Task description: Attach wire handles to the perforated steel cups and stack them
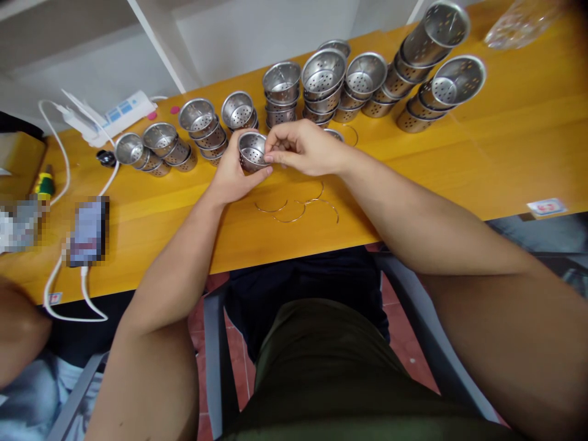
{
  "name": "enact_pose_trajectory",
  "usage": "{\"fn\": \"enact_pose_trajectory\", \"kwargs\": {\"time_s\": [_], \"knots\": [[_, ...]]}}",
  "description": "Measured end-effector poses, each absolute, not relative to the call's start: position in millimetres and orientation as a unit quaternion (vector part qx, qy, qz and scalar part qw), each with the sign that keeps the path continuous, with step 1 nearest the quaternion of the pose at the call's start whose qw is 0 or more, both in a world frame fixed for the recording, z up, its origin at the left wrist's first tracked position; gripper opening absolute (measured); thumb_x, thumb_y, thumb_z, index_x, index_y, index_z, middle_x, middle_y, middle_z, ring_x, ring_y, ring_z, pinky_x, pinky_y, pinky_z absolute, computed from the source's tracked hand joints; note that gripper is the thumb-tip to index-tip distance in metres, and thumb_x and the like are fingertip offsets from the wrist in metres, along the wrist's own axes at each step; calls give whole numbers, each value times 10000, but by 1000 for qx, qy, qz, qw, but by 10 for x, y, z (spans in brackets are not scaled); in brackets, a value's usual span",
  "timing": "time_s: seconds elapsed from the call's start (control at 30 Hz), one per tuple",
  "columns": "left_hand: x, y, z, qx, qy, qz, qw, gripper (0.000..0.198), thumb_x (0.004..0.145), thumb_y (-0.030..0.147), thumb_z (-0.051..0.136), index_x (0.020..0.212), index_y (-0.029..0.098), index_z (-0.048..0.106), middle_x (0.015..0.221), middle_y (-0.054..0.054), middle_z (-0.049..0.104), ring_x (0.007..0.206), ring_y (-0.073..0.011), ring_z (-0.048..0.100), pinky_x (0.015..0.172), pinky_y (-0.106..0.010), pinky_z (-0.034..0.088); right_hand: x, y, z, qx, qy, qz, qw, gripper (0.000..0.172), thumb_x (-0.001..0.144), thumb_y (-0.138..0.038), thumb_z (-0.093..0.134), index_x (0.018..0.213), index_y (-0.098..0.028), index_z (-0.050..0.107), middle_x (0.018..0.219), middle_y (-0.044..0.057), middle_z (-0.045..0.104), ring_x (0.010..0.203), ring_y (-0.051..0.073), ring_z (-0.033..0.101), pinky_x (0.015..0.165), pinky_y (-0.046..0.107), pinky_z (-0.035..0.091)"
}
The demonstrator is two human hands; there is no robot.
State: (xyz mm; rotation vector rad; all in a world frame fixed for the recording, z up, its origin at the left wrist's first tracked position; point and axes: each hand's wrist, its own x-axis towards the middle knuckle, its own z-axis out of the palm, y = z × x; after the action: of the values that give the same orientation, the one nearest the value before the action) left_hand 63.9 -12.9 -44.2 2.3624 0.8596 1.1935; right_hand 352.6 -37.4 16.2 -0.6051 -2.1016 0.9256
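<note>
My left hand [236, 168] is wrapped round a perforated metal cup [252, 152], its mouth tilted toward me. At the cup's right rim, my right hand [298, 147] has thumb and forefinger pinched together; what lies between the fingertips, if anything, is too small to make out. Several thin curved wires [290, 219] lie on the table just below my hands. Behind them stand stacks of similar perforated cups, among them one nested stack [281, 82] and a shorter one [237, 110].
More cup stacks [452, 82] rise at the back right of the yellow table [436, 171], near a clear plastic bag [519, 24]. To the left are a white power strip [131, 113], a phone [87, 233] on a white cable and a green-yellow tool handle [45, 185]. Another person's arm [21, 331] shows at far left.
</note>
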Motion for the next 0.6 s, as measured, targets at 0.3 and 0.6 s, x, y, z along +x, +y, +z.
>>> {"fn": "enact_pose_trajectory", "kwargs": {"time_s": [0.3, 0.6], "knots": [[645, -108, -430, 831, 302, 424, 195, 1209, 891, 1132, 926, 1716, 319, 579, 1607, -162, 801, 1513, -424, 853, 1405, -646, 687, 3511, -313, 94, -229, -833, 332, 378, 636, 1113, -905, 902, 1187, -286, 779, 1020, 47, 770, 954, 267, 681, 978, 443, 646], [618, -18, -489, 815, 316, 446, 191, 1227, 895, 1166, 876, 1747, 360, 516, 1621, -158, 750, 1568, -432, 808, 1433, -642, 652, 3556, -351, 145, -294, -826, 250, 412, 550, 1174, -866, 805, 1269, -331, 895, 1271, 150, 827, 1217, 385, 757, 1176, 560, 698]]}}
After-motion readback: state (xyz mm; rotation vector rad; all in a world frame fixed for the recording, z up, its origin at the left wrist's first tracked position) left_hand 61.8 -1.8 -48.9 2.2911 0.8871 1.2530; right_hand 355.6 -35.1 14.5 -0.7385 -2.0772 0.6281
